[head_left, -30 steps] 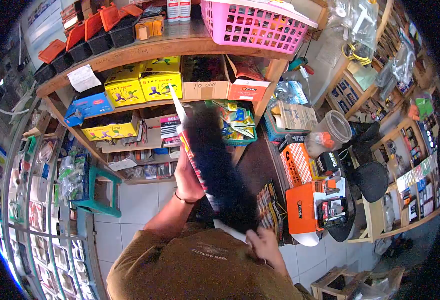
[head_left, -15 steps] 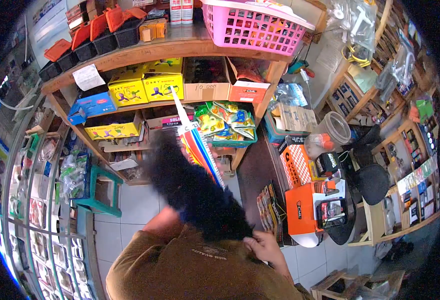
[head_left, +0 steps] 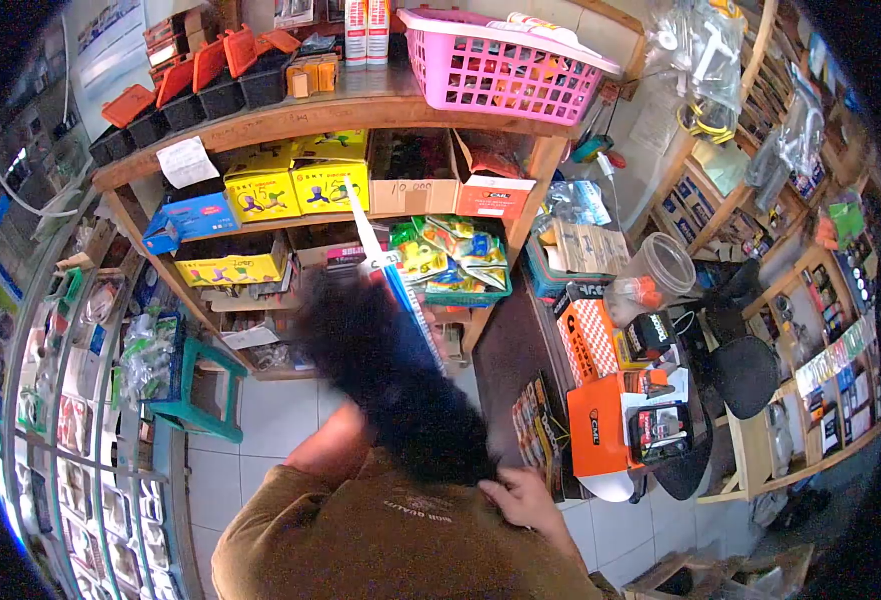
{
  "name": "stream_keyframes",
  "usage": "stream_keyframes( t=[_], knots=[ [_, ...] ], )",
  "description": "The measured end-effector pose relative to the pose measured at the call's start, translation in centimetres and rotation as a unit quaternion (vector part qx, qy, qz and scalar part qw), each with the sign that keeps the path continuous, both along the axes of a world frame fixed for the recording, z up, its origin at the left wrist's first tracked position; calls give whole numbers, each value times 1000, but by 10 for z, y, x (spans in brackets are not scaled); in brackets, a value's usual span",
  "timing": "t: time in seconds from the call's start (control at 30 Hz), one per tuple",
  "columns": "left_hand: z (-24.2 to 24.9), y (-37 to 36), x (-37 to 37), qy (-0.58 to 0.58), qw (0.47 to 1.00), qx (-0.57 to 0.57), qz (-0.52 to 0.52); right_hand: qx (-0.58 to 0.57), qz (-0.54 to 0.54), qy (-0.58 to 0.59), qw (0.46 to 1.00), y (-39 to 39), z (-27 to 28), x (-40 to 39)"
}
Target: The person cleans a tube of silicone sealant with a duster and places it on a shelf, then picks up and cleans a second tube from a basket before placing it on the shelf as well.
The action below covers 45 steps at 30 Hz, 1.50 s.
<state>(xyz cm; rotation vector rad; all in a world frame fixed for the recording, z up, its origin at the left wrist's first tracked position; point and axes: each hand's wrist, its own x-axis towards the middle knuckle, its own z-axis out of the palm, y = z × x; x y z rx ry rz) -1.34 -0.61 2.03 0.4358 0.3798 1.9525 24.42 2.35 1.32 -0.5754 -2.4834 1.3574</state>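
Note:
A sealant tube (head_left: 397,282) with a long white nozzle points up and away from me, its label white and blue. My left hand (head_left: 442,338) grips it low down; only some fingers show beside the tube, and the rest is hidden. A black fluffy duster (head_left: 401,395) lies across the front of the tube and covers much of its label. At the duster's near end, my right hand (head_left: 527,498) is closed around it in front of my brown shirt; the handle itself is hidden.
Ahead stands a wooden shelf (head_left: 361,108) with yellow boxes (head_left: 329,185) and a pink basket (head_left: 506,70). To the right, an orange box (head_left: 601,425) rests on a dark counter (head_left: 511,350). A green stool (head_left: 211,385) and a glass cabinet (head_left: 91,400) are at left.
The duster has shifted right over the tube, hiding the orange and yellow part of the label that showed before. Both hands keep their hold, and my view has tilted slightly.

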Motion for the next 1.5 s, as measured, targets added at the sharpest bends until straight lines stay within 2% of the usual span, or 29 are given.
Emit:
stream_keyframes(
  t=[0.13,0.17,0.23,0.3,0.37,0.4,0.43,0.5,0.53,0.57,0.63,0.67,0.7,0.77,0.83,0.9,0.93,0.97,1.03,1.07,1.13,1.17,1.2,1.23,1.3,1.37,1.4,1.43,1.5],
  knots=[
    [0,-3,1,-86,989,115,45,-159,-153,-15,975,1,-18,2],
    [12,-8,7,-98,992,46,59,-158,-150,-17,976,1,-12,5],
    [13,-9,8,-109,991,62,44,56,-19,-61,996,2,3,7],
    [-27,-1,-21,0,985,150,-90,55,44,12,997,2,-10,7],
    [-2,-17,7,-65,990,126,-11,-102,-86,-42,990,0,-18,10],
    [29,-16,19,-79,989,-9,123,-214,-126,11,969,4,-40,10],
    [23,-22,10,-65,997,30,36,-214,-118,9,970,3,-35,9],
    [13,-29,11,-15,999,26,23,-317,-214,28,923,-1,-22,0],
    [7,-29,8,-27,999,-43,4,-333,-210,40,918,-5,-25,-1],
    [-3,-30,6,-29,997,-72,19,-334,-204,40,919,-8,-19,-1],
    [-17,-26,4,-24,997,39,55,-25,-33,-2,999,-14,-2,2],
    [-19,-24,-4,30,999,-7,22,-111,-48,9,993,-16,-13,4],
    [-25,-29,-1,84,990,-91,65,-110,-47,11,993,-12,-27,5],
    [7,-35,8,-35,997,9,67,-176,-181,-60,966,-5,-40,3],
    [1,-31,8,35,989,-13,140,-190,-183,-50,963,-8,-30,2],
    [-20,-34,-4,84,993,-41,73,-20,-21,13,1000,-16,0,1],
    [-26,-30,-5,56,993,-52,87,-39,-2,51,998,-15,-17,5],
    [1,-36,12,161,968,-62,183,-39,-3,52,998,-14,-16,3],
    [26,-36,21,-61,990,21,127,-225,-129,-73,963,-13,-12,0],
    [11,-38,11,27,993,89,74,-224,-128,-74,963,-12,-13,3],
    [0,-40,13,-69,994,43,79,-39,-29,-51,997,-11,-17,7],
    [3,-43,18,-101,991,7,88,-41,-27,-49,998,-11,-16,8],
    [-14,-31,13,4,993,-5,119,-94,-56,-22,994,-13,-14,9],
    [-8,-34,12,6,993,-7,120,-147,-85,4,986,-14,-13,10],
    [5,-43,13,-20,995,95,13,-195,-133,-69,969,-7,-23,12],
    [-6,-42,9,-21,997,63,36,-122,-75,-74,987,-11,-2,9],
    [-17,-43,2,-10,999,46,8,-35,17,-7,999,-12,-13,11],
    [-17,-44,-2,3,999,28,-22,-40,17,-4,999,-12,-18,12],
    [-19,-46,-4,3,999,-6,33,-50,1,-61,997,-14,-23,12]
  ],
)
